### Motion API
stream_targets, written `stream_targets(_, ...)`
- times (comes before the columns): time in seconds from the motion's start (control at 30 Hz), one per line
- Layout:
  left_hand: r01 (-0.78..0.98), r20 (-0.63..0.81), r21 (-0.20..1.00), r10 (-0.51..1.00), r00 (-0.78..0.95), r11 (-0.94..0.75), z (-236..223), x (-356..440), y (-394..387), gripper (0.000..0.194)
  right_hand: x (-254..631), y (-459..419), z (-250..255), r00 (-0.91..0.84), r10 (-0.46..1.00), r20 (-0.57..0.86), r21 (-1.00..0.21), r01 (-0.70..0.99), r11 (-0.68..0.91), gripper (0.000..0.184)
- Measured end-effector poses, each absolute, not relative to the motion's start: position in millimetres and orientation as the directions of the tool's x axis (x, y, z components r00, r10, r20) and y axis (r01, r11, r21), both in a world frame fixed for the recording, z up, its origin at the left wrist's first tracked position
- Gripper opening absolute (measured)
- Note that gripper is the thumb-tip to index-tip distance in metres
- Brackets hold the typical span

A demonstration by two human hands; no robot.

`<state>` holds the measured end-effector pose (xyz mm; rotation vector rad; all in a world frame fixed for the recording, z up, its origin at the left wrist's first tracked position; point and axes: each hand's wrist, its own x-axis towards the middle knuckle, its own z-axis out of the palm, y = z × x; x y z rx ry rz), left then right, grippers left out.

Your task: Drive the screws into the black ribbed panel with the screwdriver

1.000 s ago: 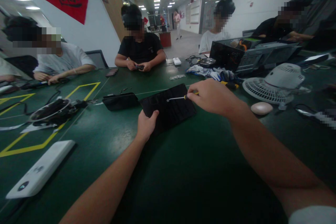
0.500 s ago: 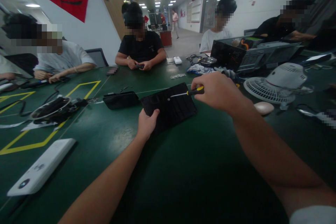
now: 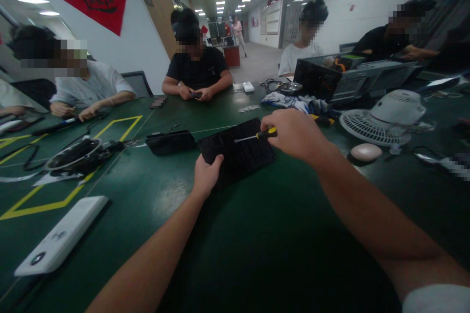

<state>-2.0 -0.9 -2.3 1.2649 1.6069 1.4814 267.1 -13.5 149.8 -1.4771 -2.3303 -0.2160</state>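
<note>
My left hand (image 3: 207, 175) grips the near left corner of a flat black panel (image 3: 253, 156), thumb on top, fingers hidden beneath. The panel lies tilted above the green table, its face marked with ridges. In my right hand (image 3: 295, 131) is a screwdriver (image 3: 267, 133) with a black and yellow handle, pinched from the right. Its thin metal shaft points left, and the tip meets the panel's face near a small light spot. Just left of the panel stands a black case (image 3: 171, 141) on the table.
A white power bank-like block (image 3: 62, 235) lies front left, with a coiled cable bundle (image 3: 75, 154) behind it. To the right are a white fan (image 3: 385, 117), a pale computer mouse (image 3: 366, 152) and an opened computer case (image 3: 352, 78). Several people sit around the green table (image 3: 257, 244).
My right hand and the screwdriver have shifted slightly left, and the tip now sits at the light spot on the panel. My left hand keeps its hold.
</note>
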Motion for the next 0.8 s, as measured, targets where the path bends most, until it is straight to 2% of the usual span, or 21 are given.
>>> stream_targets(0.3,0.264,0.174,0.961,0.916,-0.361,-0.079,-5.0,-2.4,1.1,0.032,262.2,-16.7,151.2,-0.329,0.876,0.353,-0.072,0.924,0.376,0.027)
stream_targets(0.5,0.259,0.193,0.96,0.928,-0.32,-0.11,-6.8,-3.9,2.8,0.031,269.8,-13.3,146.5,-0.272,0.912,0.306,-0.126,0.938,0.322,0.023)
stream_targets(0.63,0.246,0.176,0.964,0.932,-0.316,-0.099,-5.7,-3.6,4.6,0.029,295.4,-0.9,134.1,-0.261,0.911,0.318,-0.3,0.884,0.358,0.023)
stream_targets(0.7,0.248,0.174,0.964,0.934,-0.313,-0.097,-5.7,-3.4,5.7,0.029,309.9,7.7,120.7,-0.209,0.914,0.349,-0.458,0.812,0.361,0.024)
stream_targets(0.77,0.253,0.171,0.963,0.933,-0.317,-0.09,-5.9,-3.1,6.3,0.028,321.1,15.0,100.4,-0.06,0.947,0.316,-0.661,0.702,0.265,0.026)
stream_targets(0.8,0.255,0.171,0.963,0.932,-0.32,-0.089,-5.9,-3.0,6.5,0.028,324.9,17.5,87.8,-0.023,0.954,0.299,-0.694,0.681,0.234,0.026)
